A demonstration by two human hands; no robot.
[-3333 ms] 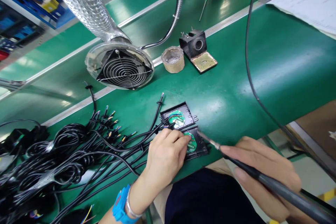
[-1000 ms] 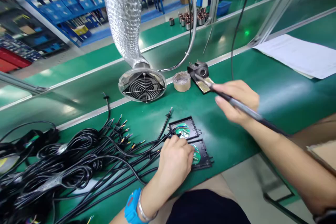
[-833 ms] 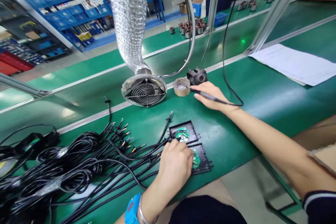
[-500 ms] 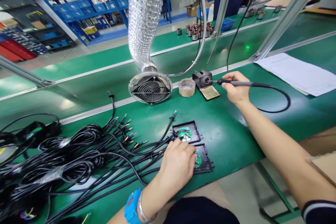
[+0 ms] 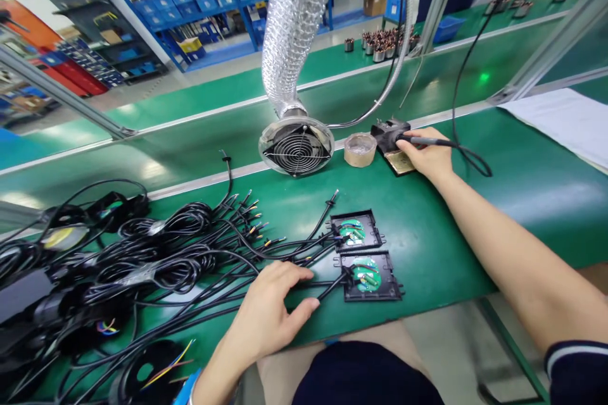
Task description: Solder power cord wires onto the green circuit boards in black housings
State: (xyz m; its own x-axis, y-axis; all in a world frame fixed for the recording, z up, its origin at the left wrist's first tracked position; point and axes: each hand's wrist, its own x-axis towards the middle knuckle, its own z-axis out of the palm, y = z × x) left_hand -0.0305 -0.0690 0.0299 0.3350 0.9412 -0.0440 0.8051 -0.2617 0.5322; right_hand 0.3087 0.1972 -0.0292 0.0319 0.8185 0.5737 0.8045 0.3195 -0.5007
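My right hand (image 5: 430, 155) is closed around a soldering iron (image 5: 425, 140), whose front end sits in the black iron stand (image 5: 392, 133). Thumb and fingers apart, my left hand (image 5: 275, 304) rests over black cables (image 5: 228, 291) at the table's front. Just right of it lies an open black plastic case (image 5: 392, 281) with a green circuit board (image 5: 367, 273) inside and a cable entering from the left. Behind that case is a second one (image 5: 375, 228), also holding a green board (image 5: 352, 232) with wires.
A round fume extractor (image 5: 298, 149) hangs from a silver duct (image 5: 297, 25). Beside the stand is a roll of tape (image 5: 360, 150). Coiled black cables (image 5: 166, 228) cover the table's left side. White paper (image 5: 565, 120) lies at the right. Metal posts (image 5: 439, 0) rise behind.
My right hand has pushed the soldering iron into its stand. My left hand has moved left off the nearer case, uncovering its board. The camera view has shifted left.
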